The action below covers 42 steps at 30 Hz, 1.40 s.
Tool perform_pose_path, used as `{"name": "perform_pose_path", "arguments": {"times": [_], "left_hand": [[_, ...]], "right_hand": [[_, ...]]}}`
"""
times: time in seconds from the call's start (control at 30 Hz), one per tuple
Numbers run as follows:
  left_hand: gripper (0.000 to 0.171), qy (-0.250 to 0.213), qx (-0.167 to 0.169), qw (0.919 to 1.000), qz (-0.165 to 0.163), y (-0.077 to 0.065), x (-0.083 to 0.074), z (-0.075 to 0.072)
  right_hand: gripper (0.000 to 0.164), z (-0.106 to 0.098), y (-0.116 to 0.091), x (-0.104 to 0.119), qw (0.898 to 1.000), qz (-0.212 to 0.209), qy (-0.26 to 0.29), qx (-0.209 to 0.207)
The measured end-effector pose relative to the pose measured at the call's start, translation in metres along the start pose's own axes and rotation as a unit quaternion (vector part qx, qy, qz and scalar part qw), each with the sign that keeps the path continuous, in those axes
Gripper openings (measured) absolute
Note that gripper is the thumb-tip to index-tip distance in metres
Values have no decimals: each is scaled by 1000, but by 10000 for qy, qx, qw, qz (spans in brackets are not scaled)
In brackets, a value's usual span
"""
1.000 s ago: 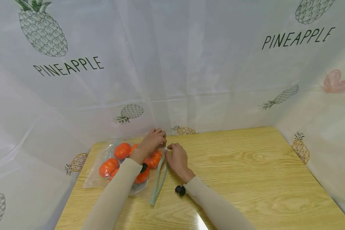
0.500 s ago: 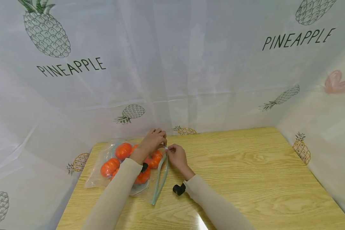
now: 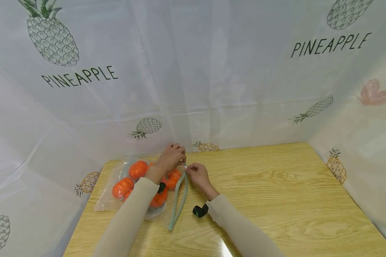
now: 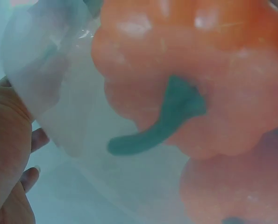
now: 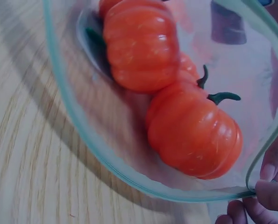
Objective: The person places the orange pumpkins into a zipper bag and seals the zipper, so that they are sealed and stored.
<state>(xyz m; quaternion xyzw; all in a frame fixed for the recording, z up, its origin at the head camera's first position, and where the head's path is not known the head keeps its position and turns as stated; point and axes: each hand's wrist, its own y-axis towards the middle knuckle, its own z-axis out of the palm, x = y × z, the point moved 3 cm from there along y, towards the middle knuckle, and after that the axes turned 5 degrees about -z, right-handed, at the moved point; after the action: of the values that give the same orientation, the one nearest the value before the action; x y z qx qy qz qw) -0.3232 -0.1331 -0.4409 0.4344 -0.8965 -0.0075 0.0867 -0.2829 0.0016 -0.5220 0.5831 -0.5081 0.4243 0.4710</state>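
In the head view a clear zip bag [image 3: 103, 201] lies on the left of the table. Inside are several small orange pumpkins [image 3: 123, 187] with green stems, and a pale dish [image 3: 156, 211] beneath them. My left hand [image 3: 171, 159] reaches over the bag and holds the far end of its green zip strip [image 3: 174, 216]. Beside it my right hand [image 3: 197, 175] pinches the strip at a small white piece. The right wrist view shows the bag's mouth [image 5: 82, 130] parted along the near stretch. Close up in the left wrist view is a pumpkin [image 4: 190, 51] behind the film.
The wood-grain table [image 3: 276, 196] extends to the right of the bag. A white pineapple-print sheet [image 3: 193, 89] hangs behind and along both sides. Black wrist cameras, such as the right one [image 3: 200, 211], sit by the sleeves.
My right hand's fingers have shifted slightly at the strip, and its wrist has turned a little. The near half of the strip bows out more to the right. My left hand stays put.
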Motion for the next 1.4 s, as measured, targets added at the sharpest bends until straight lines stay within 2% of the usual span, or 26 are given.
{"name": "perform_pose_path", "arguments": {"times": [0.17, 0.3, 0.6, 0.9, 1.4], "left_hand": [[7, 304, -36, 9995, -86, 1, 0, 0], [6, 424, -89, 9990, -116, 1, 2, 0], [7, 43, -163, 9995, -284, 1, 6, 0], [6, -162, -233, 9979, -578, 2, 8, -1], [9, -50, -485, 9905, -1282, 2, 18, 0]], "right_hand": [[18, 0, -6, -4, 9967, 687, 367, 208], [18, 0, -13, -7, 9920, 1033, 621, 385], [16, 2, -27, -10, 9750, 1677, 1221, 797], [14, 3, -44, -4, 9719, 1669, 1404, 888], [14, 3, -83, -4, 9689, 1526, 1567, 1156]]}}
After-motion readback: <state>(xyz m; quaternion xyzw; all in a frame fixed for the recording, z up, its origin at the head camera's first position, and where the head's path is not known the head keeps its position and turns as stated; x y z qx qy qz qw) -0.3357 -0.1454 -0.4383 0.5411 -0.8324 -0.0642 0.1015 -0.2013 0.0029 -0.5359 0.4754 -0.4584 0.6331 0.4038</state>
